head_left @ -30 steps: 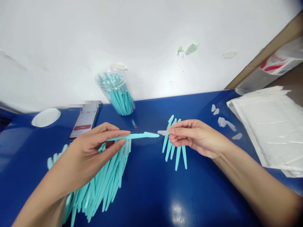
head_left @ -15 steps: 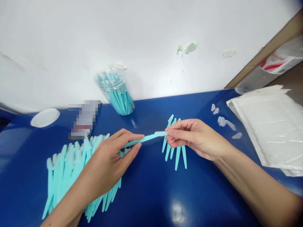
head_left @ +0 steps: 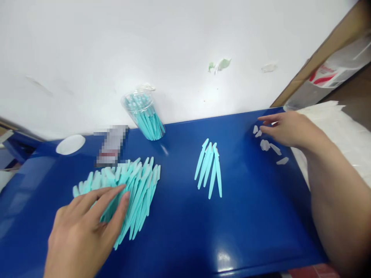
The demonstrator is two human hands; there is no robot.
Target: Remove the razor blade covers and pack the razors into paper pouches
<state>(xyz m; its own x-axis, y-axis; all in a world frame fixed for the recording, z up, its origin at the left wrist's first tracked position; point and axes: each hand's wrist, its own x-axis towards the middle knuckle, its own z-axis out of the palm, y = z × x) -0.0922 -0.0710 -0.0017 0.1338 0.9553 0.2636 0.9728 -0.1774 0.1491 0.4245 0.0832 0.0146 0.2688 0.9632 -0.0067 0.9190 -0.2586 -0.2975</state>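
Note:
My left hand [head_left: 91, 218] hovers over a pile of turquoise eyebrow razors [head_left: 139, 200], many with whitish translucent caps. Its thumb and index finger are slightly apart, and I see nothing held between them; the other fingers are partly hidden. My right hand [head_left: 290, 127] is at the right, thumb and index finger apart, just above a few small translucent caps [head_left: 265, 145] lying on the blue table. Between the hands, several turquoise razors [head_left: 213, 170] lie fanned out, their blade ends pointing away from me.
A clear plastic cup [head_left: 145, 116] packed with turquoise razors stands by the white wall. Left of it are a blurred-out flat object [head_left: 111, 144] and a white round lid [head_left: 70, 144]. White padded packets [head_left: 324, 127] and a plastic bottle [head_left: 324, 77] are at the right.
The razor that both hands held between them is no longer in either hand. My left hand has moved left and down over the pile; my right hand has moved right to the caps.

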